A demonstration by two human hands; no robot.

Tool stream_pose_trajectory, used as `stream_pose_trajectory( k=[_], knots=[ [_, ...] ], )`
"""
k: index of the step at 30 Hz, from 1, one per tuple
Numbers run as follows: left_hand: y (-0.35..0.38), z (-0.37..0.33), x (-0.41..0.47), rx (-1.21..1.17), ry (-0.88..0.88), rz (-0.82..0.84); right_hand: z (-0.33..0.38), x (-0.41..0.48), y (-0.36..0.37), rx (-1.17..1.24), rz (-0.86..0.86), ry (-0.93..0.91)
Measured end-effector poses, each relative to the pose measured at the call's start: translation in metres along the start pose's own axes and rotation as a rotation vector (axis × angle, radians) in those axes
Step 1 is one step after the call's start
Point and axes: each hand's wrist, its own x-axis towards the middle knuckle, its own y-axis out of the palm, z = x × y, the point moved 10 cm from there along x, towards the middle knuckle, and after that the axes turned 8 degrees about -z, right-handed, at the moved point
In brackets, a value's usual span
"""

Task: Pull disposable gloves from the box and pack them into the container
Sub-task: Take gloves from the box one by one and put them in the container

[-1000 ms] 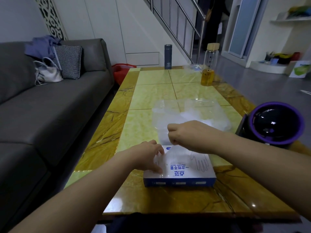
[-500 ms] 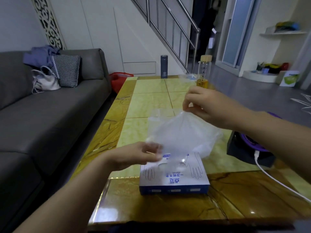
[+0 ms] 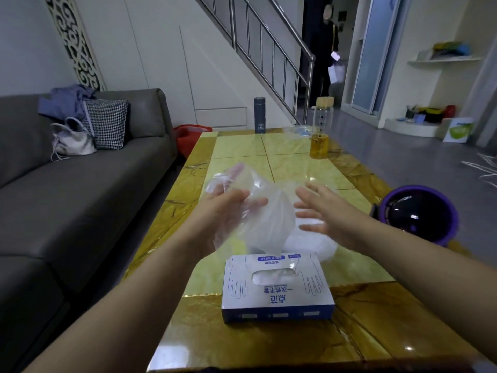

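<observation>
My left hand [image 3: 224, 214] now grips the clear glove [image 3: 269, 224] alone, fingers curled round it, lifted above the box [image 3: 277, 289] at the near end of the desk [image 3: 242, 146]. Half a second ago my right hand [image 3: 325, 211] pinched the glove's top. It has let go and hovers beside it, fingers spread, over the container [image 3: 317, 246] just behind the box.

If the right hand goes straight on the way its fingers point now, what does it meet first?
Probably the glove held by the left hand: the right hand is open and points left at the glove from close by. Depth is unclear in this one view, so it could pass behind.
</observation>
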Motion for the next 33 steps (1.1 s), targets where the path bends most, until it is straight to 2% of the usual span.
stream_pose_trajectory(
  k=[3, 5, 8, 11, 14, 17, 20, 22, 24, 26, 27, 28, 29, 30, 31, 33],
  knots=[
    [0.003, -0.006, 0.002, -0.046, 0.004, 0.009, -0.005, -0.011, 0.023, 0.390, 0.144, 0.209],
    [0.004, -0.010, 0.007, -0.071, 0.014, 0.009, 0.007, -0.011, 0.031, 0.511, 0.168, 0.195],
    [0.002, -0.023, 0.022, -0.122, 0.085, 0.019, 0.034, -0.001, 0.024, 0.651, 0.081, 0.072],
    [0.008, -0.043, 0.038, -0.046, 0.166, 0.013, 0.080, 0.006, 0.003, 0.443, -0.020, -0.205],
    [0.000, -0.059, 0.059, 0.066, 0.248, -0.110, 0.121, 0.013, -0.018, 0.172, -0.077, -0.444],
    [-0.027, -0.044, 0.082, 0.206, 0.195, -0.212, 0.110, 0.032, -0.035, -0.159, -0.141, -0.440],
    [-0.080, -0.018, 0.088, 0.417, 0.028, -0.472, 0.062, 0.058, -0.043, -0.391, -0.104, -0.289],
    [-0.105, -0.038, 0.079, 0.572, 0.162, -0.705, 0.038, 0.071, -0.045, -0.485, -0.078, -0.230],
    [-0.087, -0.083, 0.059, 0.736, 0.559, -0.787, 0.025, 0.079, -0.045, -0.587, -0.054, -0.196],
    [-0.022, -0.114, 0.034, 0.951, 1.033, -0.622, 0.016, 0.088, -0.044, -0.677, -0.029, -0.183],
    [0.020, -0.117, 0.020, 1.058, 1.231, -0.453, 0.013, 0.090, -0.043, -0.714, -0.018, -0.179],
    [0.059, -0.107, 0.013, 1.162, 1.350, -0.225, 0.011, 0.093, -0.041, -0.751, -0.008, -0.175],
    [0.092, -0.087, 0.014, 1.303, 1.337, 0.034, 0.008, 0.096, -0.040, -0.791, 0.001, -0.169],
    [0.112, -0.056, 0.027, 1.486, 1.192, 0.261, 0.004, 0.100, -0.040, -0.835, 0.005, -0.163],
    [0.115, -0.023, 0.045, 1.698, 0.971, 0.407, 0.000, 0.102, -0.041, -0.888, 0.010, -0.157],
    [0.086, 0.032, 0.079, 2.023, 0.477, 0.532, -0.007, 0.104, -0.040, -1.019, 0.033, -0.147]
  ],
)
